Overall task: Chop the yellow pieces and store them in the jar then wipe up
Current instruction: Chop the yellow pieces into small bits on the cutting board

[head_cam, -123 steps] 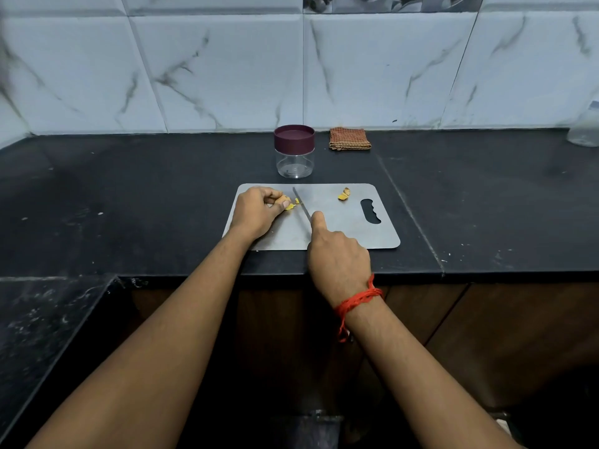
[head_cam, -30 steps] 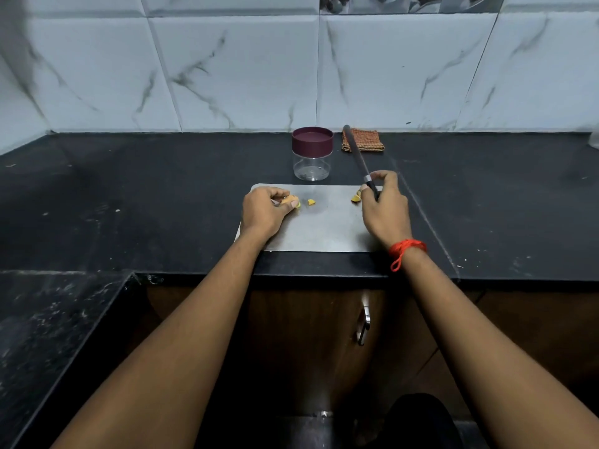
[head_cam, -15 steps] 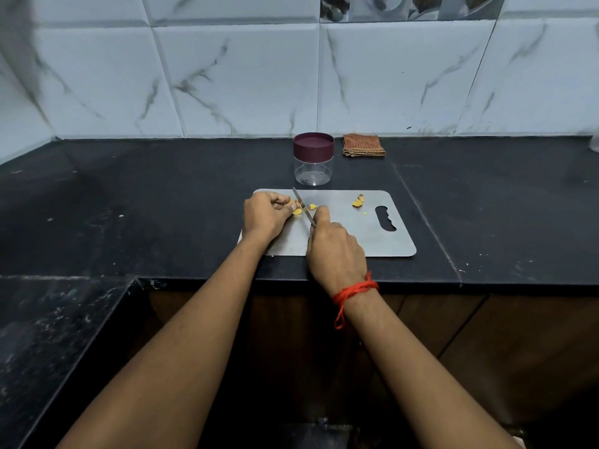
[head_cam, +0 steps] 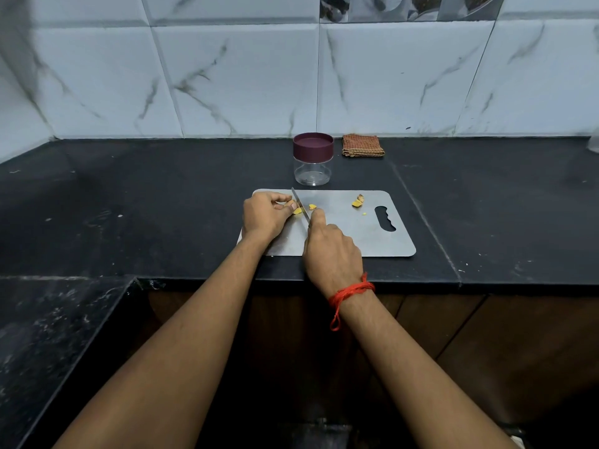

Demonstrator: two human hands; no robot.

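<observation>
Yellow piece [head_cam: 297, 211] beside knife [head_cam: 300, 204] pointing away.

I see a black stone counter [head_cam: 129, 205] running wall to wall, with a thin seam [head_cam: 421, 205] slanting across its right part. Behind it stands a wall of white marble-look tiles [head_cam: 240, 79], with one patterned tile [head_cam: 405, 6] at the top. Brown cabinet fronts [head_cam: 486, 335] sit under the counter, and a speckled dark ledge [head_cam: 48, 335] lies lower left.
</observation>
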